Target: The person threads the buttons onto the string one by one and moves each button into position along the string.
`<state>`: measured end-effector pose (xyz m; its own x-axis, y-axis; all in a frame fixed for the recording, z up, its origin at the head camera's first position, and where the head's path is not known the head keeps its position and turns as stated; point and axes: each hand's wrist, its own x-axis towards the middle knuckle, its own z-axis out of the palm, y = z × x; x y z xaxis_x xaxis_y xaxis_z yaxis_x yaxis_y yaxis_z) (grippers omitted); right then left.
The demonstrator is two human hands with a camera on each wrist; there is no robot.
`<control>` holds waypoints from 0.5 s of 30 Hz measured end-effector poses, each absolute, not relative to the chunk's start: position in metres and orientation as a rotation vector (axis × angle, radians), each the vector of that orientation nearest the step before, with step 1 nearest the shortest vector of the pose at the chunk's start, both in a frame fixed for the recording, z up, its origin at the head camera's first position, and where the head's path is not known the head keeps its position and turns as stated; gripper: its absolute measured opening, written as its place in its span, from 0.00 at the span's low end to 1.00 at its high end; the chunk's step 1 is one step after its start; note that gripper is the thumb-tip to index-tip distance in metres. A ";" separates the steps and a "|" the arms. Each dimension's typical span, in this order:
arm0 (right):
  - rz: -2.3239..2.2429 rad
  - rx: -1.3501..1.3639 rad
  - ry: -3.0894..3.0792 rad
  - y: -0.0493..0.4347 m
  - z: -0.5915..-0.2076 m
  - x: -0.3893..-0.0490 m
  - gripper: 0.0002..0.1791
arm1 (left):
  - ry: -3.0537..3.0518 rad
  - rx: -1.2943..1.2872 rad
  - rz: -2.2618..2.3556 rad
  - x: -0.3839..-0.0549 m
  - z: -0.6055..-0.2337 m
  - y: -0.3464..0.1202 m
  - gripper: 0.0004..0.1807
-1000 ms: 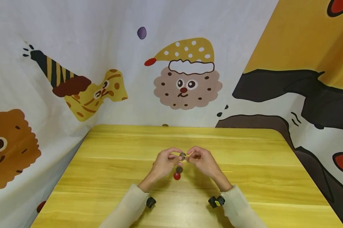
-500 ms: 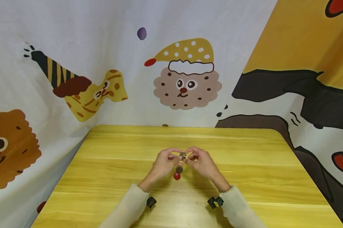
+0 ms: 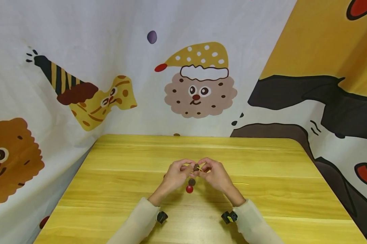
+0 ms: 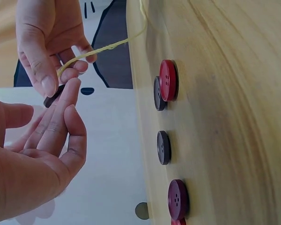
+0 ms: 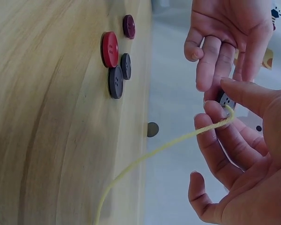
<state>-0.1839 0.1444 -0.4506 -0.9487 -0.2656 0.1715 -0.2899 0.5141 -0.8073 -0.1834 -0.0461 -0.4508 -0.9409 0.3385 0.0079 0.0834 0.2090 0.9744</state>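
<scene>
Both hands meet over the middle of the table around a small dark button [image 5: 227, 100]. My right hand [image 3: 215, 173] pinches it between thumb and fingers. A yellow cord [image 5: 171, 144] comes out at the button's face, runs past the right fingers and trails down towards the table. My left hand [image 3: 175, 175] reaches in from the other side, fingertips right at the button's edge. Its thumb stands apart from the button in the left wrist view. Below the hands lie a red button [image 4: 168, 80], a dark button [image 4: 164, 147] and a maroon button [image 4: 178, 199].
The wooden table [image 3: 125, 210] runs back to a white cloth [image 3: 119, 40] printed with cartoon figures. A stretch of yellow cord [image 3: 241, 183] lies on the wood right of the right hand. Another dark button [image 5: 115, 82] lies partly against the red one.
The right hand has shifted slightly left, from beside the button to a pinch on it. The left hand stays nearly in place. The buttons on the table have not moved.
</scene>
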 end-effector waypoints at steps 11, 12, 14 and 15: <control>1.433 0.493 -2.704 0.145 -0.450 -0.184 0.12 | 2.230 0.443 1.845 -0.181 -0.450 -0.045 0.20; 1.434 0.490 -2.704 0.145 -0.450 -0.184 0.12 | 2.228 0.449 1.847 -0.181 -0.449 -0.045 0.20; 1.439 0.484 -2.703 0.145 -0.451 -0.184 0.12 | 2.226 0.454 1.843 -0.181 -0.449 -0.046 0.20; 1.441 0.483 -2.702 0.145 -0.451 -0.184 0.12 | 2.220 0.455 1.842 -0.181 -0.449 -0.046 0.20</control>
